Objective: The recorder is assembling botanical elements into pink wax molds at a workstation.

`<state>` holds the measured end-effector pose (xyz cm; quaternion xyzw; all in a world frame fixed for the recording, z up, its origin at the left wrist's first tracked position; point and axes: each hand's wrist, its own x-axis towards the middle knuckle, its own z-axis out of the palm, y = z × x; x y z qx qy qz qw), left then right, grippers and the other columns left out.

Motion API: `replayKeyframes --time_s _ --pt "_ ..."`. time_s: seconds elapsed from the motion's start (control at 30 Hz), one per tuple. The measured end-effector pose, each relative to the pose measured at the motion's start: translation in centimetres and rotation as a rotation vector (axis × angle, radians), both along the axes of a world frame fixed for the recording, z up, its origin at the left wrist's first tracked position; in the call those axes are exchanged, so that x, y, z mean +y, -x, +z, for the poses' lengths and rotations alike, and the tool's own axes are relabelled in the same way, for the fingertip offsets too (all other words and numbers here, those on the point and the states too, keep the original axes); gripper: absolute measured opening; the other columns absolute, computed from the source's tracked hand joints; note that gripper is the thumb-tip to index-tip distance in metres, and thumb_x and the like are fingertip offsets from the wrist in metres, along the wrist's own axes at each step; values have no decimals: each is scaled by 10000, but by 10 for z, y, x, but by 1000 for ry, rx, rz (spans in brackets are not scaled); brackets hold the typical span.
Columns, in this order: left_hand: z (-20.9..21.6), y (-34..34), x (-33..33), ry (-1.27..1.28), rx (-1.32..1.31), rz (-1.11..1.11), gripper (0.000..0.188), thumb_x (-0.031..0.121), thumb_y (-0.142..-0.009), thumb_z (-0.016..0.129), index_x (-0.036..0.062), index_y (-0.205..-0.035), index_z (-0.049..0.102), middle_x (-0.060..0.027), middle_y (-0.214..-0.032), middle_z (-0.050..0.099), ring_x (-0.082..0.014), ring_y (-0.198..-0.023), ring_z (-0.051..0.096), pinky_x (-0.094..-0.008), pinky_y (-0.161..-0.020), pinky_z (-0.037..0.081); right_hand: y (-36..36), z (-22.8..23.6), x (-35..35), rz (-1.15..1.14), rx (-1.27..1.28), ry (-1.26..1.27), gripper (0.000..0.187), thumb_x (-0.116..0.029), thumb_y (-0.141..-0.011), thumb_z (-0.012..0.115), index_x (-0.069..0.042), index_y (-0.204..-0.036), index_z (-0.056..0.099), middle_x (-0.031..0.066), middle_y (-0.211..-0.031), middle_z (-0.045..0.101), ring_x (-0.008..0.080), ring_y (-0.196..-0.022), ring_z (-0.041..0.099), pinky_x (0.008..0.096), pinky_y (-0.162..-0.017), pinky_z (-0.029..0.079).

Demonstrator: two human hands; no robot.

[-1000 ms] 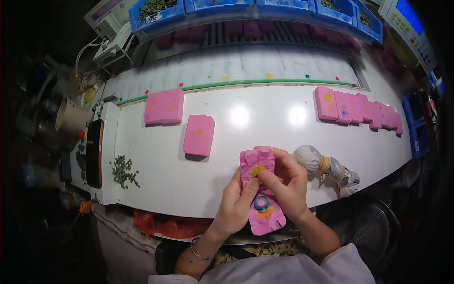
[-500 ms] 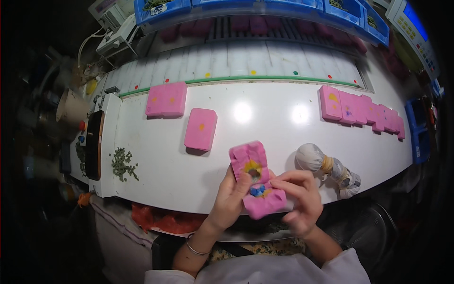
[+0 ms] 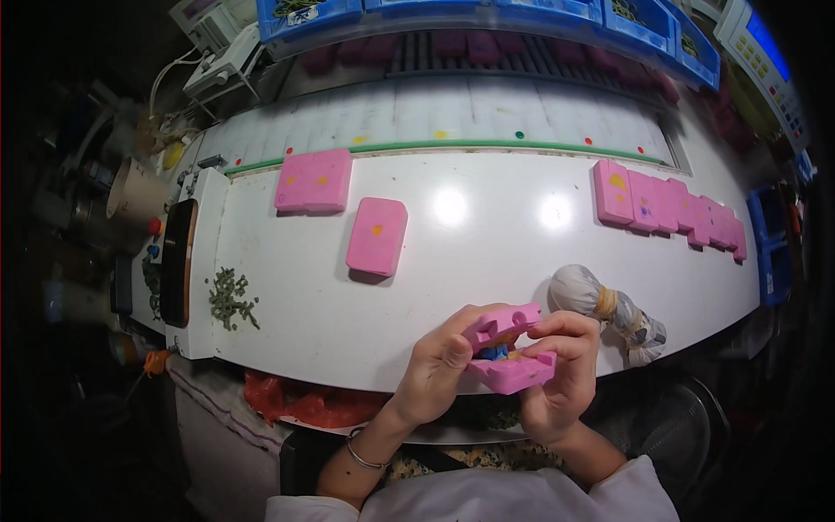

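Near the front edge of the white table, both my hands hold a pink two-part rubber mould (image 3: 513, 374), its halves partly apart like a jaw. Between the halves sits a small blue piece (image 3: 493, 352), with some yellow beside it. My left hand (image 3: 439, 357) grips the mould's left side, its thumb at the gap. My right hand (image 3: 564, 365) has its fingers on the right side of both halves. Just right of my right hand lies a tied white cloth pouch (image 3: 576, 287) with a grey wrapped handle.
A single pink mould (image 3: 377, 237) and a pair of pink moulds (image 3: 314, 181) lie ahead on the left. A row of pink moulds (image 3: 665, 207) stands at right. Green bits (image 3: 232, 297) are heaped at left. Blue bins (image 3: 557, 17) line the back, behind a sloped white panel (image 3: 391, 113).
The spread-open mould has been turned and its two halves brought closer together. My left hand has shifted right, and the mould is nearer to me. The view has shifted slightly.
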<state>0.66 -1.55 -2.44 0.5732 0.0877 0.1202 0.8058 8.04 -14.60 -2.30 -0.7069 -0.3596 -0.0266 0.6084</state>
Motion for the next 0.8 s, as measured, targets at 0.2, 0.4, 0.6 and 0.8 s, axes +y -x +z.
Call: replayKeyframes --time_s 0.2,0.4,0.6,0.8 --pt "-7 -1 0 25 -74 1 737 540 -801 614 -51 -1225 491 -82 -1091 537 -133 -981 522 -266 -864 413 -10 24 9 31 268 -159 411 32 -667 686 38 -1060 565 144 -1028 520 217 -912 538 309 -817 453" --pt "-10 6 1 12 22 -40 583 335 -801 708 -54 -1187 509 -79 -1074 534 -112 -971 516 -230 -822 418 -24 27 -5 229 383 -79 437 3 -695 711 43 -1106 569 135 -1012 553 199 -888 547 290 -804 451" --pt "-6 -2 -4 1 -125 125 369 63 -806 699 -46 -1121 539 -79 -1029 545 -148 -979 556 -280 -886 455 -18 18 -4 188 220 56 329 1 -694 720 22 -993 586 121 -925 575 195 -811 553 282 -741 452" --pt "-9 -4 3 2 -156 138 327 20 -815 677 -60 -1101 538 -89 -1030 544 -155 -992 553 -295 -890 461 -22 22 5 188 237 88 301 -15 -707 715 22 -981 593 120 -900 572 196 -792 548 278 -725 452"
